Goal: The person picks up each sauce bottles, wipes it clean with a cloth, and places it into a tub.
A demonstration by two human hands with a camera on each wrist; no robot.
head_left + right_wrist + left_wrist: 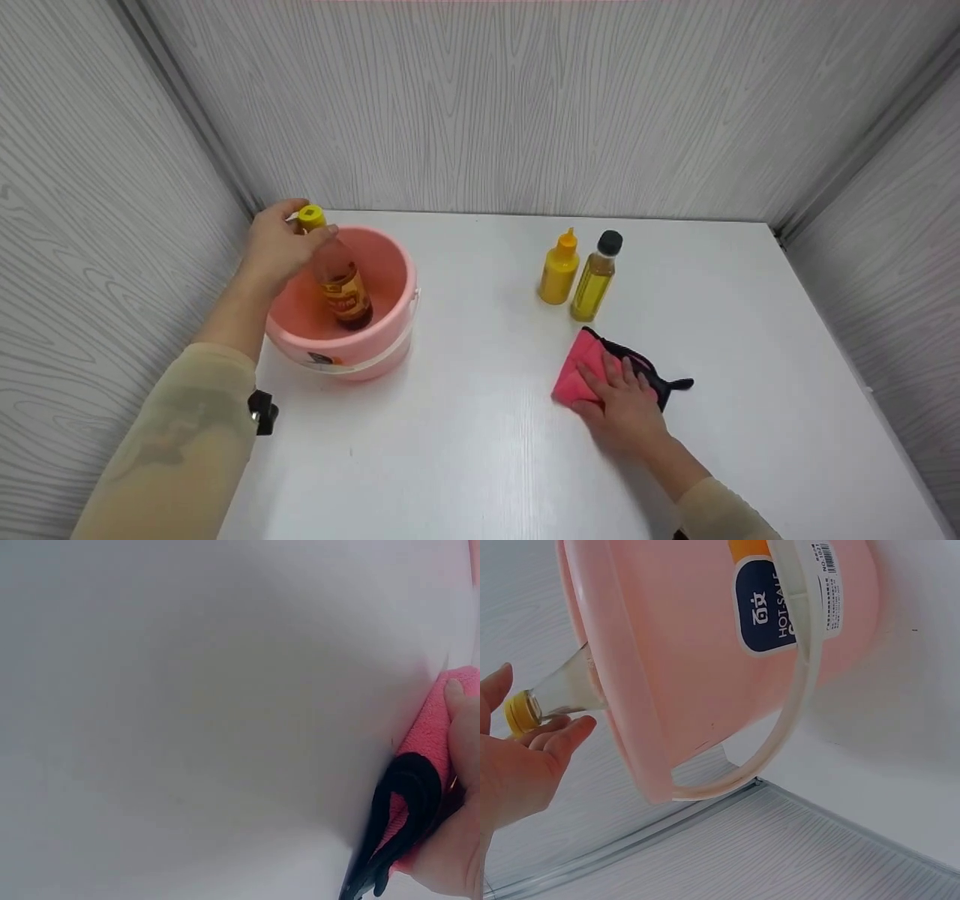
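Pink plastic bucket [352, 330] near the left rear corner of the white table [465, 420]. Standing in it, leaning: a glass bottle [341, 281] of dark liquid with a yellow cap [310, 217]. Base down on the bucket floor, neck tipped up and back-left over the rim, so the long axis runs from the bucket's middle up toward the left hand [279, 244].

Left hand at the bottle's neck. Head view shows fingers curled about the neck just under the cap, thumb on the near side. Left wrist view shows the cap [521, 711] right at the fingertips [562, 736], palm partly open; grip looks light, more a pinch than a full wrap. Bottle lies directly ahead of these fingers, touching.

Bucket handle [780, 735] hangs down on the near side; blue label on the wall.

Right hand [622, 401] well apart from the bucket, on the right half of the table. Fingers straight, pressed flat on a pink cloth [581, 367] with black trim [405, 817]; nothing gripped. Left hand is far the nearer to the bottle.

Behind the cloth, upright and just beside each other: a yellow squeeze bottle [559, 270] and an oil bottle [596, 279] with a black cap. Grey wood-grain panels wall three sides.
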